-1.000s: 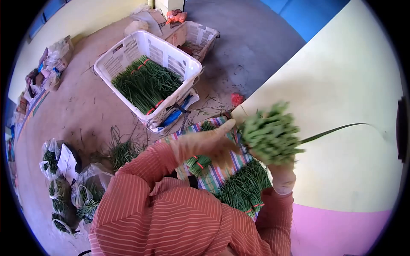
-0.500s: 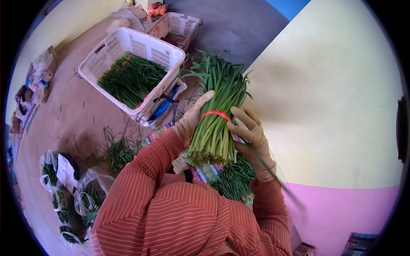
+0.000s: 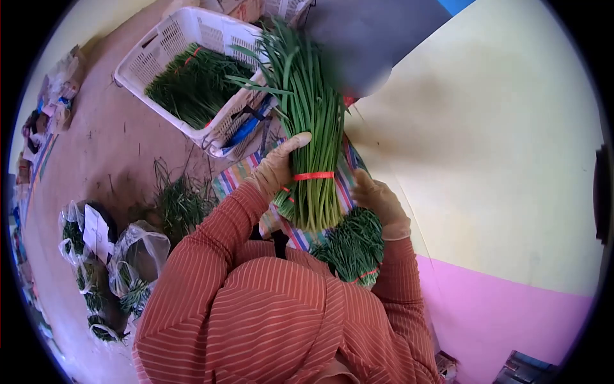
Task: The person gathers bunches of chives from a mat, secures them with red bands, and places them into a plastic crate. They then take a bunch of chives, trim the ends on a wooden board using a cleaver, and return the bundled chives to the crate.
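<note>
My gloved left hand [image 3: 278,165] is closed on a large bunch of green chives [image 3: 313,121], its thumb across the front of the leaves. A red band [image 3: 313,176] ties the bunch near its cut ends, which point down toward me. My gloved right hand [image 3: 382,203] is to the right of the bunch, apart from it, fingers stretched upward and nothing visible in them. Below that hand lies another banded bunch [image 3: 352,246], leaves toward me. The cut ends of a smaller bunch [image 3: 283,202] show beneath my left hand. A striped woven sheet [image 3: 227,182] lies under these.
A white plastic crate [image 3: 160,112] with banded chives [image 3: 195,86] stands ahead to the left. Loose chives [image 3: 179,201] lie on the floor. Clear plastic bags [image 3: 144,240] with greens stand at the left. A wall [image 3: 486,160] rises close on my right.
The bunch has turned more upright, leaves pointing away from me. My right hand has moved off it, down and right. The loose blade trailing by the right hand is gone from view.
</note>
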{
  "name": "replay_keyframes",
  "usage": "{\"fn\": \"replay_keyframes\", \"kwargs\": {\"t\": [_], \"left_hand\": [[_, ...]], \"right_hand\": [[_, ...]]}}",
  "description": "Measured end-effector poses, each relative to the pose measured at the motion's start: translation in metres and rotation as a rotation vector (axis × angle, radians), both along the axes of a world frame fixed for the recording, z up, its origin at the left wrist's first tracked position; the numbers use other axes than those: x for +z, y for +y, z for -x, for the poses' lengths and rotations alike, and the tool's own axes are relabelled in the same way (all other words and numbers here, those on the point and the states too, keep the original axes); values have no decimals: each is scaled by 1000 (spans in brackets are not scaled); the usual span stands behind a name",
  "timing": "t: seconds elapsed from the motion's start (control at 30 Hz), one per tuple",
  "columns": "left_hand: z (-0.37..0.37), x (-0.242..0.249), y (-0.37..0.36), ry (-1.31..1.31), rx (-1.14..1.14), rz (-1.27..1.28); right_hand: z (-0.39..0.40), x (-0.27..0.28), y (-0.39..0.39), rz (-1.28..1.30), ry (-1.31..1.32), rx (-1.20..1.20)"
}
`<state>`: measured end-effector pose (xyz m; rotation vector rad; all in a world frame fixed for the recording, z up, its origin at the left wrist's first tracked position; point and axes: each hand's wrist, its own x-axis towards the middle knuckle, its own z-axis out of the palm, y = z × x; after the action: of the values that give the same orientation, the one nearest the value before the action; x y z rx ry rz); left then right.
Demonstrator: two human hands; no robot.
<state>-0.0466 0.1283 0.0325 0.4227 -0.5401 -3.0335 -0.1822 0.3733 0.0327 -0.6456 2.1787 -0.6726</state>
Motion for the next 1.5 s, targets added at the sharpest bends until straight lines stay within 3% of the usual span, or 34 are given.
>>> {"fn": "replay_keyframes", "kwargs": {"t": [0.03,0.1,0.2,0.23,0.37,0.43,0.53,0.57,0.63,0.7,0.8,0.87,0.9,0.93,1.0,1.03,1.1,1.13,1.2,1.27,1.33,1.37,1.4,1.47,1.5], "left_hand": [[0,-8,0,8,3,-9],[1,-10,5,15,16,45],[-1,-7,9,17,43,76],[-1,-6,10,14,49,53],[-4,-25,9,-9,79,-25],[-22,-66,4,7,-3,454],[-42,-113,-4,14,-129,1172],[-55,-118,1,-50,-213,1228],[-73,-123,18,-189,-336,957],[-70,-124,35,-264,-253,230],[-39,-120,42,-58,-27,-660],[-19,-125,22,143,-13,-1472],[-20,-102,12,121,66,-1488],[-24,-89,10,134,68,-1468],[-35,-71,12,-7,229,450],[-34,-81,7,2,243,469],[-31,-117,-4,194,96,-50],[-31,-117,-7,201,106,-37],[-32,-112,-9,-86,136,145],[-37,-100,-12,-55,186,85],[-28,-103,-15,-85,386,353],[-29,-79,-17,-84,461,257],[-31,-57,-25,-96,535,161],[-28,-72,-61,-8,508,-105],[-27,-72,-70,44,530,-112]], "right_hand": [[-27,47,-33,278,-550,-410],[-53,47,-61,562,-503,-117],[-70,57,-79,571,-357,-61],[-69,52,-80,613,-526,-136],[-69,40,-72,577,-460,-130],[-66,39,-63,553,-690,-244],[-63,41,-54,501,-801,-323],[-63,43,-53,492,-797,-328],[-64,35,-47,474,-803,-338],[-66,31,-46,446,-820,-352],[-70,28,-46,420,-773,-239],[-71,15,-42,406,-330,83],[-76,28,-44,376,-340,95],[-81,30,-44,393,-336,111],[-89,32,-43,406,-149,125],[-89,28,-40,296,-70,137],[-90,14,-38,323,-6,167],[-90,8,-39,332,48,184],[-90,4,-45,362,87,210],[-91,8,-51,408,45,219],[-76,-12,-55,486,40,210],[-69,-18,-52,561,31,199],[-63,-9,-54,633,-341,-39],[-43,24,-51,676,-414,-271],[-31,27,-46,662,-345,-320]]}}
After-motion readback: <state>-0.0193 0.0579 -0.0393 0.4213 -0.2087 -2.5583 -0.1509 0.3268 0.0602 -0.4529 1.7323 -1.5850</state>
